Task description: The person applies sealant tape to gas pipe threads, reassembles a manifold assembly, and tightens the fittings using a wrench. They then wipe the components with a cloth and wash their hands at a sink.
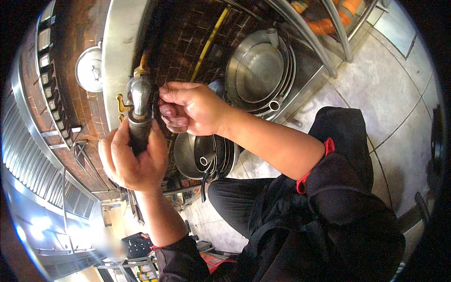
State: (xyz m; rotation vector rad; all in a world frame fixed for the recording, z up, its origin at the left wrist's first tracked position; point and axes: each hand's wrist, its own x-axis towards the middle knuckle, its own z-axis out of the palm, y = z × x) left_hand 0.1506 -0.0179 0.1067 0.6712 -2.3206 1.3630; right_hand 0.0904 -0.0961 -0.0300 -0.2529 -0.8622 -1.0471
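A silver metal pipe fitting (139, 94) sits on a brassy pipe end in front of a steel panel. Below it hangs a dark cylindrical sleeve (139, 134), and my left hand (136, 160) wraps its fingers around that sleeve. My right hand (192, 108) is close on the other side of the fitting, thumb and forefinger pinched at its dark edge and the other fingers curled. Whatever the right fingertips pinch is too dark to make out. A small brass valve handle (121, 104) sticks out from the panel beside the fitting.
Nested steel pans (256, 70) rest on a low metal shelf past my right hand, with more pans (188, 157) beneath my wrists. A yellow pipe (210, 42) runs along the brick wall. Curved steel rails (307, 35) stand near the tiled floor (371, 94). A round lid (89, 69) hangs at left.
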